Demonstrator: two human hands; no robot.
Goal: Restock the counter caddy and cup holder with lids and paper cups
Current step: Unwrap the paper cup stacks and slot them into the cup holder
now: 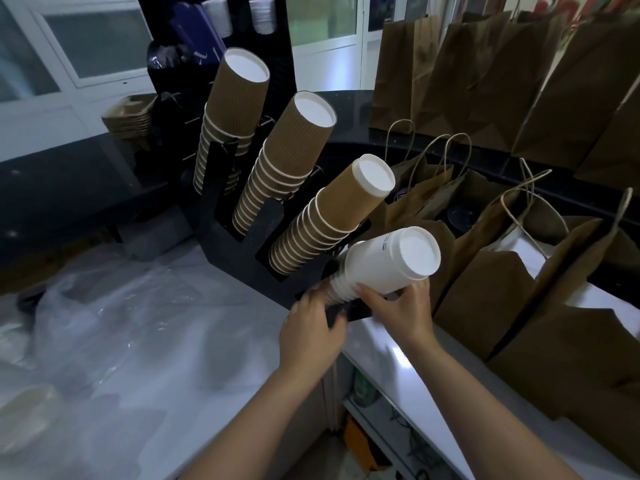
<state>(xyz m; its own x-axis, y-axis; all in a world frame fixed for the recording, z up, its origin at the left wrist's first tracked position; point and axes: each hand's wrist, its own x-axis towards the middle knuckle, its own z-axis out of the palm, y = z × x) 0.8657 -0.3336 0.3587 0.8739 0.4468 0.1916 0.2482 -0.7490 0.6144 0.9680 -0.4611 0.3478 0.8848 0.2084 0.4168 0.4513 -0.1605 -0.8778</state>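
A black cup holder [225,237] stands on the counter with four slanted slots. Three slots hold stacks of brown ribbed paper cups [284,161], bottoms up. The nearest slot holds a stack of white paper cups [388,261]. My right hand [398,313] grips the white stack from below near its upper end. My left hand [311,327] curls round the lower rims of that stack at the holder's front edge. A black caddy [277,39] behind the holder shows white lids [218,15] in its upper openings.
Brown paper bags [485,278] with twine handles crowd the counter to the right, more stand behind. Clear plastic wrapping [121,306] lies on the white counter at left. Brown pulp trays [128,119] are stacked at the back left. Shelves show below the counter edge.
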